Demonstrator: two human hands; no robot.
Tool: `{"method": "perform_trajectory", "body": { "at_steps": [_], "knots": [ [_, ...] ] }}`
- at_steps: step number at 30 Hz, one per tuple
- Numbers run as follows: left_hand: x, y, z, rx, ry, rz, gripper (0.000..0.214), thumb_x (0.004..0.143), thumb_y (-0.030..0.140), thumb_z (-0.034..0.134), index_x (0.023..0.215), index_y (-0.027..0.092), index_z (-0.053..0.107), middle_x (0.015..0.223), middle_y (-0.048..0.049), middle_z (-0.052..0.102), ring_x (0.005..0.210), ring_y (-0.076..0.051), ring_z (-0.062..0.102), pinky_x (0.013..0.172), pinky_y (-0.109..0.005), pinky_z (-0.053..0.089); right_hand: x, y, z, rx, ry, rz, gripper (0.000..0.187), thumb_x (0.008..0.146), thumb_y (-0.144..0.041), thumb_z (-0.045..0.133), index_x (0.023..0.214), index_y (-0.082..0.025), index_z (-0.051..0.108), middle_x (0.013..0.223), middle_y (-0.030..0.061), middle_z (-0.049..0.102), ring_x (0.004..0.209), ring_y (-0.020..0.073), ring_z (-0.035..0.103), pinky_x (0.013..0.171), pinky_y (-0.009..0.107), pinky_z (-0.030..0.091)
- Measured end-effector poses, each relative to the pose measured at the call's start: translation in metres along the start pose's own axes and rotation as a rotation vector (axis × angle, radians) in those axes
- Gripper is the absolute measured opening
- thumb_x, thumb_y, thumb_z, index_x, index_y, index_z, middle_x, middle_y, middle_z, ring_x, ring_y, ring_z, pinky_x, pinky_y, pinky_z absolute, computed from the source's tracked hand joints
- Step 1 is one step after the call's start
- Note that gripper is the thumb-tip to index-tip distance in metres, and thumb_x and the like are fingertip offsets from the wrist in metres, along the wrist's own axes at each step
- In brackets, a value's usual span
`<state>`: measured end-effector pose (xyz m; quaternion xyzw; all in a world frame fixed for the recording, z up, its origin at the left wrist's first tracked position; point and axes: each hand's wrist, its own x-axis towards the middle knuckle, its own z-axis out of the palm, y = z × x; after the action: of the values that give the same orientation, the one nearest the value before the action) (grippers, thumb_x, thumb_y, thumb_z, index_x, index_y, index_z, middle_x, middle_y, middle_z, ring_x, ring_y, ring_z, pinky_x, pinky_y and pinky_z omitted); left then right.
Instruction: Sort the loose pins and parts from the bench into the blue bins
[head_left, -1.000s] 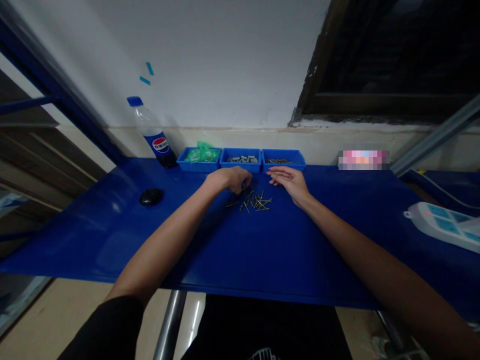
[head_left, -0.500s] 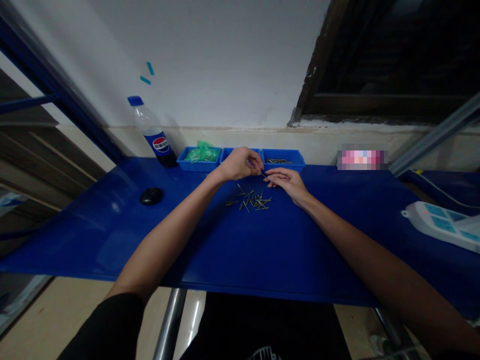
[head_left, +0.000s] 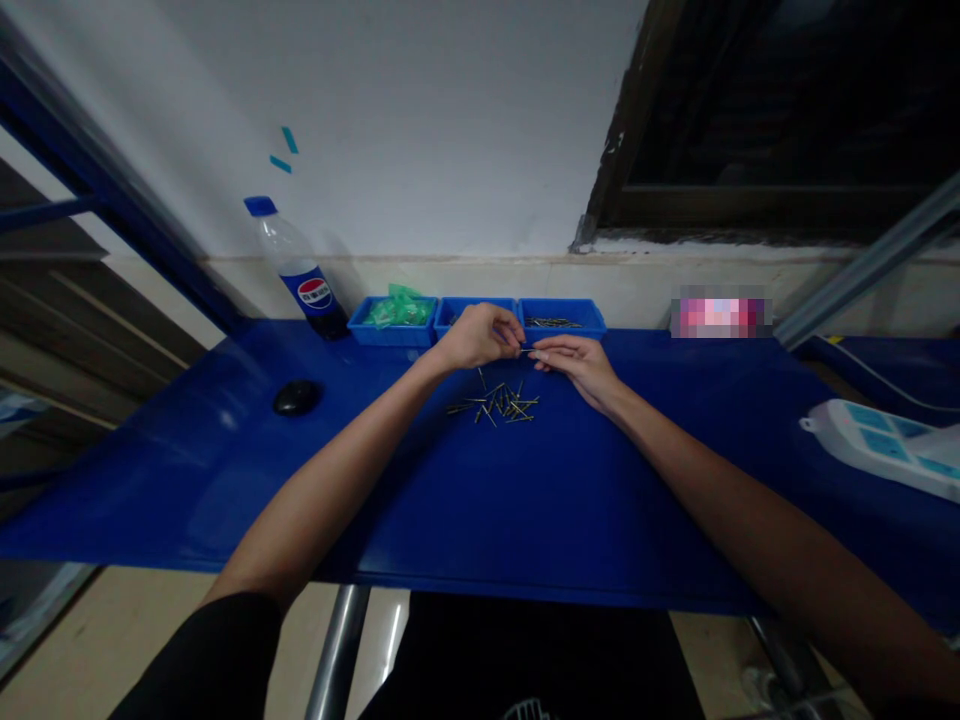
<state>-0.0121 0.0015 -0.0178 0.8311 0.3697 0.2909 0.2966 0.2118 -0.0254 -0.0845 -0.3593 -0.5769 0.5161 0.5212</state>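
Observation:
A loose pile of thin metal pins (head_left: pixel 496 404) lies on the blue table (head_left: pixel 480 500). Just behind the pile, my left hand (head_left: pixel 478 337) is raised with its fingers pinched on one thin pin, whose tip points right. My right hand (head_left: pixel 576 362) meets it there, fingertips closed together at the pin's other end. Behind both hands stand three small blue bins: the left bin (head_left: pixel 394 322) holds green parts, the middle bin (head_left: pixel 454 313) is partly hidden by my left hand, and the right bin (head_left: pixel 564 318) holds dark pins.
A cola bottle (head_left: pixel 296 270) stands at the back left by the wall. A black mouse (head_left: pixel 296 397) lies left of my arm. A white power strip (head_left: pixel 885 452) sits at the right edge. Wall and window frame close the back.
My left hand rose from the pile with a pinched pin and moved right to meet my right hand's fingertips. The right hand barely shifted. The view drifted slightly.

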Motion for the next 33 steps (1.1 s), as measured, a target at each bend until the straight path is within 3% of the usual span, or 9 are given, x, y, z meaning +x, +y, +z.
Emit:
{"method": "perform_trajectory", "body": {
  "at_steps": [5, 11, 14, 20, 24, 28, 33],
  "knots": [
    [-0.003, 0.001, -0.008, 0.286, -0.124, -0.023, 0.027, 0.077, 0.027, 0.075, 0.1, 0.014, 0.078, 0.094, -0.009, 0.08, 0.082, -0.018, 0.074, 0.075, -0.028, 0.054, -0.001, -0.003, 0.002, 0.009, 0.034, 0.018, 0.02, 0.069, -0.029, 0.088, 0.088, -0.023, 0.084, 0.081, 0.0052, 0.081, 0.071, 0.0194, 0.071, 0.071, 0.035, 0.052],
    [-0.009, 0.007, -0.025, 0.615, -0.286, -0.18, 0.034, 0.083, 0.038, 0.075, 0.109, 0.016, 0.077, 0.097, -0.0091, 0.078, 0.086, -0.021, 0.07, 0.08, -0.031, 0.05, 0.002, 0.001, 0.001, -0.025, 0.06, 0.017, 0.02, 0.066, -0.03, 0.087, 0.084, -0.021, 0.083, 0.081, 0.0061, 0.081, 0.07, 0.0201, 0.07, 0.07, 0.036, 0.052],
    [-0.012, 0.008, -0.026, 0.62, -0.354, -0.212, 0.037, 0.082, 0.04, 0.077, 0.112, 0.018, 0.078, 0.094, -0.0084, 0.077, 0.084, -0.022, 0.069, 0.081, -0.03, 0.051, 0.002, 0.003, 0.0, -0.043, 0.067, 0.016, 0.017, 0.064, -0.028, 0.086, 0.08, -0.021, 0.082, 0.074, 0.0052, 0.078, 0.068, 0.02, 0.069, 0.07, 0.036, 0.053],
    [-0.012, -0.002, -0.018, 0.62, -0.367, -0.205, 0.032, 0.076, 0.038, 0.082, 0.102, 0.02, 0.078, 0.081, -0.0042, 0.074, 0.072, -0.017, 0.065, 0.07, -0.025, 0.049, 0.005, -0.003, -0.001, -0.052, 0.09, -0.042, 0.014, 0.066, -0.029, 0.084, 0.077, -0.022, 0.08, 0.074, 0.0039, 0.076, 0.07, 0.0214, 0.069, 0.075, 0.04, 0.057],
    [-0.012, -0.004, -0.012, 0.637, -0.371, -0.202, 0.026, 0.071, 0.023, 0.082, 0.096, 0.02, 0.077, 0.079, -0.0031, 0.074, 0.069, -0.015, 0.064, 0.063, -0.022, 0.047, 0.012, -0.006, -0.003, -0.06, 0.182, -0.134, 0.019, 0.07, -0.034, 0.086, 0.085, -0.024, 0.081, 0.086, 0.0051, 0.079, 0.08, 0.0234, 0.073, 0.085, 0.043, 0.059],
    [-0.013, 0.006, -0.005, 0.646, -0.374, -0.249, 0.034, 0.069, 0.006, 0.071, 0.099, 0.018, 0.078, 0.086, -0.0061, 0.077, 0.073, -0.017, 0.067, 0.061, -0.022, 0.046, 0.016, -0.001, -0.005, -0.042, 0.193, -0.114, 0.036, 0.068, -0.032, 0.089, 0.102, -0.023, 0.081, 0.105, 0.0081, 0.082, 0.097, 0.0262, 0.076, 0.096, 0.045, 0.058],
    [-0.015, 0.015, -0.002, 0.619, -0.401, -0.3, 0.048, 0.067, 0.0, 0.064, 0.11, 0.017, 0.078, 0.092, -0.0085, 0.079, 0.077, -0.022, 0.071, 0.067, -0.027, 0.051, 0.01, 0.004, -0.003, -0.077, 0.157, -0.061, 0.044, 0.071, -0.034, 0.086, 0.112, -0.021, 0.079, 0.109, 0.0107, 0.082, 0.089, 0.0254, 0.077, 0.083, 0.042, 0.06]
  ]
}}
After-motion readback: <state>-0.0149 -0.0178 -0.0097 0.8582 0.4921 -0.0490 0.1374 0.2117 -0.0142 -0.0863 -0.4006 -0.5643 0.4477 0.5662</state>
